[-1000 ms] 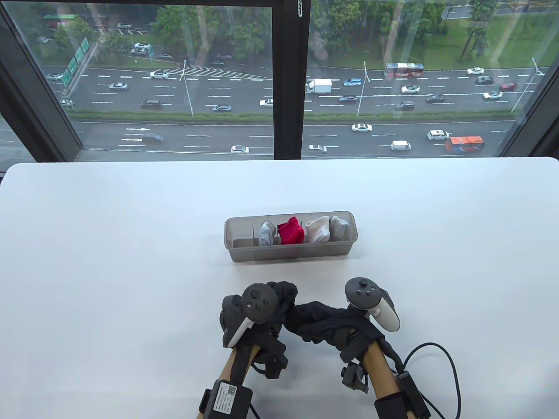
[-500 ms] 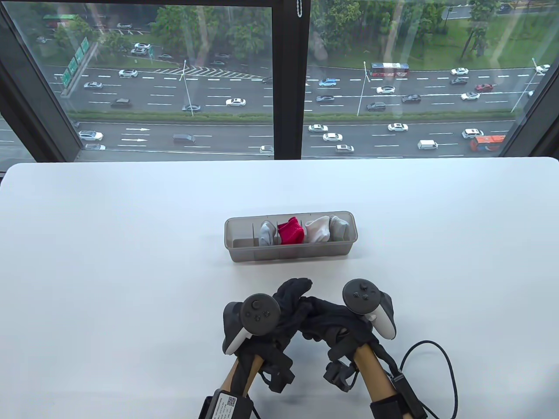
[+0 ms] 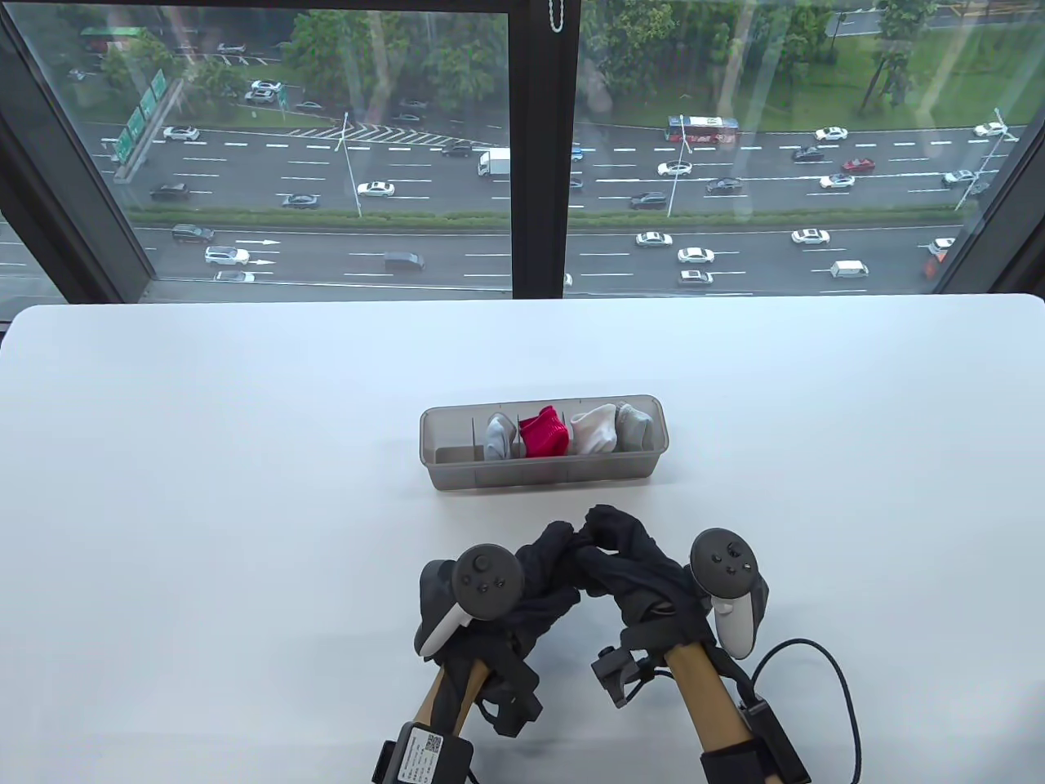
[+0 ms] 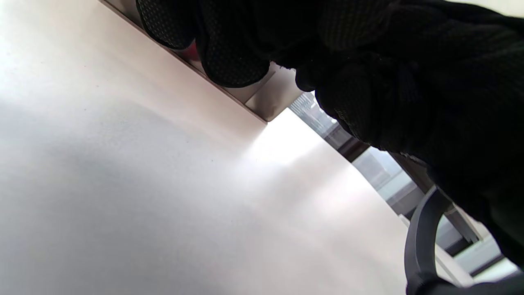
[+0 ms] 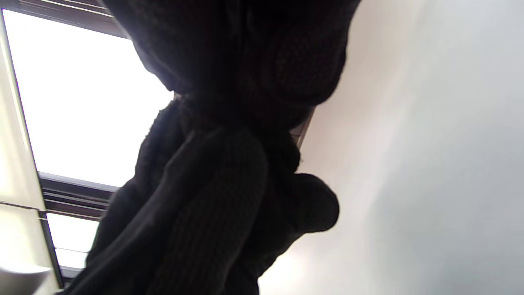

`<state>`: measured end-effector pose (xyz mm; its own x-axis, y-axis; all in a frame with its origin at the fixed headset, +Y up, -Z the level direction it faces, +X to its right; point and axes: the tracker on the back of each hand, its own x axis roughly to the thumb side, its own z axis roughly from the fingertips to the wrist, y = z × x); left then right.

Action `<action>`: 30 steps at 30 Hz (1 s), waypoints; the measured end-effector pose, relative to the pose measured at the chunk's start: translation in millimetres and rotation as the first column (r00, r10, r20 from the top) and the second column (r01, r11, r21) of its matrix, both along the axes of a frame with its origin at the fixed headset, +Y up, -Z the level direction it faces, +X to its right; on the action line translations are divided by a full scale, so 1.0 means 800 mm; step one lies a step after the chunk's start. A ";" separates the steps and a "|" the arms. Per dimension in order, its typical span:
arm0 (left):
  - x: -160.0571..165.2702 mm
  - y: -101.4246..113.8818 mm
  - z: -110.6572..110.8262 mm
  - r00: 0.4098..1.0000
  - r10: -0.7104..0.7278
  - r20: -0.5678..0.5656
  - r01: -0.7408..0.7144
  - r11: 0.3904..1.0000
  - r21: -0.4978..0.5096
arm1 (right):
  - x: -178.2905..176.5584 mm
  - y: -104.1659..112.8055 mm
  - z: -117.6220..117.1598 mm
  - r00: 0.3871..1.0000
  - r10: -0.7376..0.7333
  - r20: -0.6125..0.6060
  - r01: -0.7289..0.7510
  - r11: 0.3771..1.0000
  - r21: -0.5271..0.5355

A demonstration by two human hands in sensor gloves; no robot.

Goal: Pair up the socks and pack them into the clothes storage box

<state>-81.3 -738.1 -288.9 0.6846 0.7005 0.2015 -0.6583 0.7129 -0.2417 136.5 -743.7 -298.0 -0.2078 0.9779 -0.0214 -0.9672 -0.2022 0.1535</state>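
Your hands have closed in on each other just short of the clear grey plastic divided storage box [image 3: 543, 445], and the dark, almost black knit socks [image 3: 608, 543] that stretched out between them 1 s ago are now bunched into a short hump. That reads like the pairing fold/roll is nearly done, w/ only the drop into the box left.

Your left hand [image 3: 490, 592] curls round the left end of the bundle, fingers wrapped into the fabric. Your right hand [image 3: 682, 600] grips the right end the same way. Both are clenched on the socks, neither is free. The bundle sits above the white surface [image 3: 204, 490], near the box's front wall but not over it yet. Whether it touches the surface, I can't tell.

Vs the earlier frames: the right hand has swung out to the right and rotated, and the sock peak has moved forward towards the box. The left hand has barely shifted. The box hasn't moved.

Inside the box, from left: one bare compartment, then a pale grey-blue sock pair [image 3: 497, 435], a red pair [image 3: 544, 433], a white pair [image 3: 593, 430] and a grey pair [image 3: 633, 425] at the right end. So the far-left slot looks like the obvious home for the dark pair.

Wrist views are mostly dark fabric and glove, so they show little beyond the socks being close to the fingers.
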 end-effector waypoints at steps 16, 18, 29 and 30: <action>-0.008 -0.015 -0.004 0.962 0.267 0.057 -0.249 0.943 -0.221 | -0.021 0.017 0.017 0.873 0.479 0.094 -0.481 0.809 0.338; -0.006 -0.013 -0.004 0.960 0.268 0.079 -0.245 0.944 -0.223 | -0.017 0.017 0.016 0.871 0.472 0.136 -0.488 0.800 0.349; -0.002 -0.002 -0.005 0.955 0.172 0.240 -0.106 0.958 -0.267 | -0.002 0.001 0.001 0.967 0.250 0.054 -0.256 0.948 0.189; -0.001 -0.003 -0.005 0.951 0.169 0.258 -0.095 0.956 -0.278 | -0.001 0.000 0.000 0.976 0.215 0.039 -0.218 0.961 0.171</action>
